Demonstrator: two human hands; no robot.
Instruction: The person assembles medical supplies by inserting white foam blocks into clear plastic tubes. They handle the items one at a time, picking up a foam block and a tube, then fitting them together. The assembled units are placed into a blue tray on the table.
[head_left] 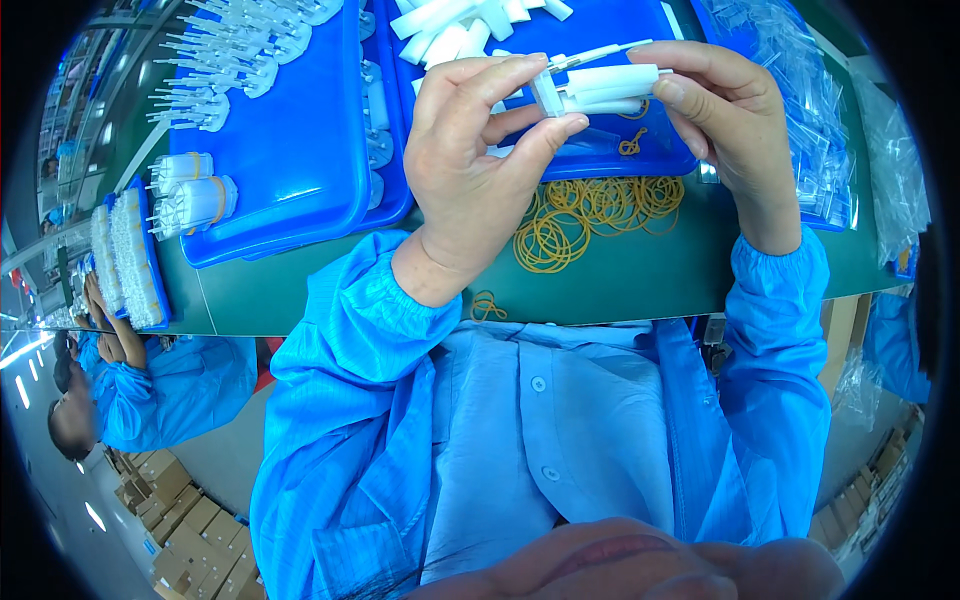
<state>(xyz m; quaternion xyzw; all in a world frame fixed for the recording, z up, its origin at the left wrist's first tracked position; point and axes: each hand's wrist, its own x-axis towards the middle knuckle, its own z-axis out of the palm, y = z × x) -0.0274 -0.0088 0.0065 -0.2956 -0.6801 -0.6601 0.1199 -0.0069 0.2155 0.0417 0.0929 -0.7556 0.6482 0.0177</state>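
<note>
My left hand pinches a small white plastic base between thumb and fingers, above a blue tray. Thin prongs stick out of the base toward the right. White tubular sleeves sit along the prongs, and a slimmer rod slants up and away from them. At the sleeves' right end, my right hand closes its thumb and forefinger on a sleeve tip. Loose white sleeves lie in the tray behind my hands. Yellow rubber bands are piled on the green table just in front of it.
At left, a blue tray carries rows of pronged white parts; banded bundles rest by its corner. Clear plastic pieces fill a tray on the right. A co-worker sits far left, near stacked cartons.
</note>
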